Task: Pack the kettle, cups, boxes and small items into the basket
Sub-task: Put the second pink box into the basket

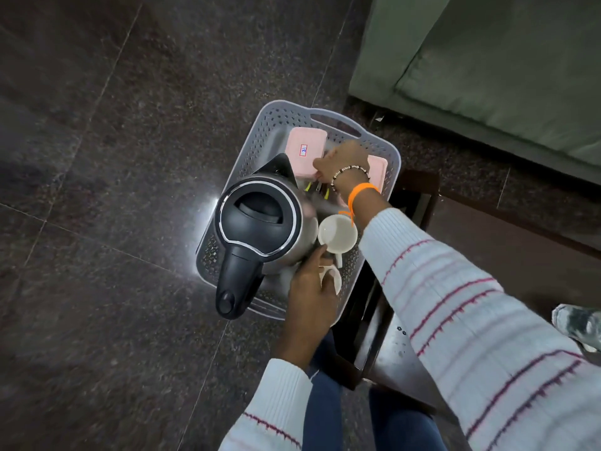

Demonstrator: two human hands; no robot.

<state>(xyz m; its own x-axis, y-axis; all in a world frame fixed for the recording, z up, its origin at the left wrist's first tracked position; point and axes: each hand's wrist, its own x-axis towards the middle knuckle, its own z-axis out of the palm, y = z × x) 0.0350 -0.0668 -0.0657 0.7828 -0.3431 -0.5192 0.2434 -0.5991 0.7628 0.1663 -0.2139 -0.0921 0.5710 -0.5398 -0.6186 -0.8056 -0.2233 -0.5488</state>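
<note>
A grey perforated basket point(276, 120) stands on the dark floor. Inside it, a steel kettle point(260, 219) with a black lid and handle fills the near left. A white cup point(340, 237) stands upright beside the kettle. My left hand point(312, 288) rests at the basket's near side, holding a second white cup point(335, 281) by its rim. At the far end lies a pink box point(305, 148) with a small label; another pink box point(377, 172) stands against the right wall. My right hand point(341, 164) reaches between them, fingers pinching the labelled box's corner. Yellow-tipped small items point(317, 190) lie below it.
A dark wooden low table point(487, 229) stands right of the basket, its edge close to the basket's right wall. A green sofa point(487, 60) fills the upper right. Dark stone floor tiles point(113, 157) spread to the left. My legs in blue jeans point(325, 418) are below.
</note>
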